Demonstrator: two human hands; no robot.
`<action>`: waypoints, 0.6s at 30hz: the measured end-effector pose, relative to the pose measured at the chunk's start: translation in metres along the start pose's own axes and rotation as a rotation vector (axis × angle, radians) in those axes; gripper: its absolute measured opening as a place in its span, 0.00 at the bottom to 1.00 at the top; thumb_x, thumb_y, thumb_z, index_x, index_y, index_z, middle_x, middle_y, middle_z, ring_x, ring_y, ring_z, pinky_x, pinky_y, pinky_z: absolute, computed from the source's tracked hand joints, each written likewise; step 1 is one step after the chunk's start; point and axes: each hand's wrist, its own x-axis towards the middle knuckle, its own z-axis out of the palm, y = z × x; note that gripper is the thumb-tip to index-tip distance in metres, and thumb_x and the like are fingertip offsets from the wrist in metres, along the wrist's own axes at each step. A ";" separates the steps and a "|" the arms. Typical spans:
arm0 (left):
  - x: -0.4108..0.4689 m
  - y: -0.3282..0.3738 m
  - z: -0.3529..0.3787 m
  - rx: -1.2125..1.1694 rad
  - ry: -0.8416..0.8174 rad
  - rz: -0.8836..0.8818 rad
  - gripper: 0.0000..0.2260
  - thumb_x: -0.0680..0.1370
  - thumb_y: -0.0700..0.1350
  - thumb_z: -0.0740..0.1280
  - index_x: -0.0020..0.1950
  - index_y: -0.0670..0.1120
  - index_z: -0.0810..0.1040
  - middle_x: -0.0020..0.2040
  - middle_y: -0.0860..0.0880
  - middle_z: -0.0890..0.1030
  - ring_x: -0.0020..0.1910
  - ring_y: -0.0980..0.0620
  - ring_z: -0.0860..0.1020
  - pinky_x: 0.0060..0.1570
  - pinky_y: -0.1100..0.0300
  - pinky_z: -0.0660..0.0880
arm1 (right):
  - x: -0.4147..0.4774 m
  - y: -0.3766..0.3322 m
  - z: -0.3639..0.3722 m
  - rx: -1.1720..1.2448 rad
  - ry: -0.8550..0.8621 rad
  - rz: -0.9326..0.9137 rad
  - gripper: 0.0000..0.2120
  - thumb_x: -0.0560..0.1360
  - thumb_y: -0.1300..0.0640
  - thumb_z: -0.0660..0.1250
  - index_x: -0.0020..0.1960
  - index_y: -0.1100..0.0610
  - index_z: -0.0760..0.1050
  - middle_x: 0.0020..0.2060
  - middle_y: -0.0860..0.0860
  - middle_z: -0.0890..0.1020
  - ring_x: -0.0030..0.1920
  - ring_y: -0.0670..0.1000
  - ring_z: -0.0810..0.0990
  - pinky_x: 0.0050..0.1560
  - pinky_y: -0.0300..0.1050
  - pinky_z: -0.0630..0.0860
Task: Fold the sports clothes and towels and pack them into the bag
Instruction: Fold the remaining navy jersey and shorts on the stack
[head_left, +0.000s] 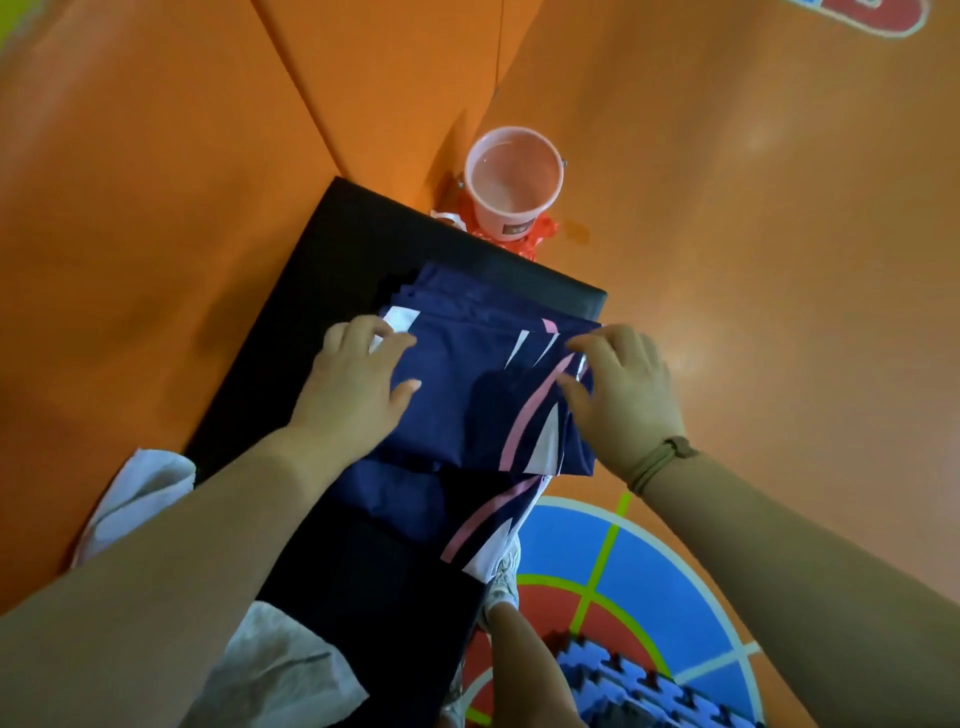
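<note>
The navy garment (467, 364), marked with pink and white stripes, lay partly folded on the black padded surface (363, 234), its lower part trailing toward the near right edge. The left hand (358, 374) rested flat on the garment's left side, its grip wide, fingers spread and thumb pointing inward, and the fingertips reached a white patch at the fabric's edge. The right hand (623, 395) sat at the garment's right edge, where the folded layers overhung the surface. Its fingers were bent down onto the fold, and I could not tell whether that grip pinched the cloth or only pressed it. A thin band (660, 462) circled the right wrist.

Both forearms crossed the lower view and hid much of the surface's near end. A white towel (140, 499) lay bunched at the left edge of the surface, partly behind the left forearm. A second white towel (280, 670) lay nearer the person, under the same arm.

Beyond the far end of the surface a pink bucket (514, 182) stood upright in the corner of the orange padded walls (156, 156), on crumpled orange-red plastic (540, 236). To the right, the orange floor (779, 312) carried a round marking (649, 571) in blue, red and green. A pale shoe (504, 577) stood at its edge, just beside the surface, and blue interlocking foam mats (639, 686) lay at the bottom of the view.
</note>
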 end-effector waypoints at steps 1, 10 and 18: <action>-0.010 -0.002 0.009 0.024 -0.035 0.061 0.22 0.68 0.45 0.76 0.60 0.42 0.77 0.57 0.40 0.74 0.56 0.40 0.68 0.50 0.43 0.76 | -0.013 -0.003 0.006 -0.009 -0.017 -0.075 0.15 0.67 0.55 0.69 0.52 0.60 0.78 0.47 0.58 0.79 0.45 0.63 0.77 0.41 0.56 0.76; -0.040 -0.028 0.054 0.319 -0.282 0.315 0.34 0.60 0.46 0.81 0.65 0.45 0.76 0.65 0.40 0.75 0.62 0.37 0.74 0.58 0.42 0.72 | -0.070 -0.002 0.057 -0.277 -0.445 -0.258 0.37 0.56 0.50 0.80 0.62 0.59 0.75 0.61 0.58 0.77 0.63 0.59 0.74 0.56 0.60 0.76; -0.018 -0.050 0.058 0.241 -0.271 0.366 0.37 0.59 0.31 0.77 0.67 0.45 0.74 0.66 0.45 0.75 0.62 0.40 0.75 0.60 0.47 0.73 | -0.054 0.010 0.076 -0.333 -0.390 -0.207 0.36 0.56 0.63 0.78 0.64 0.59 0.74 0.62 0.58 0.77 0.62 0.58 0.76 0.54 0.63 0.75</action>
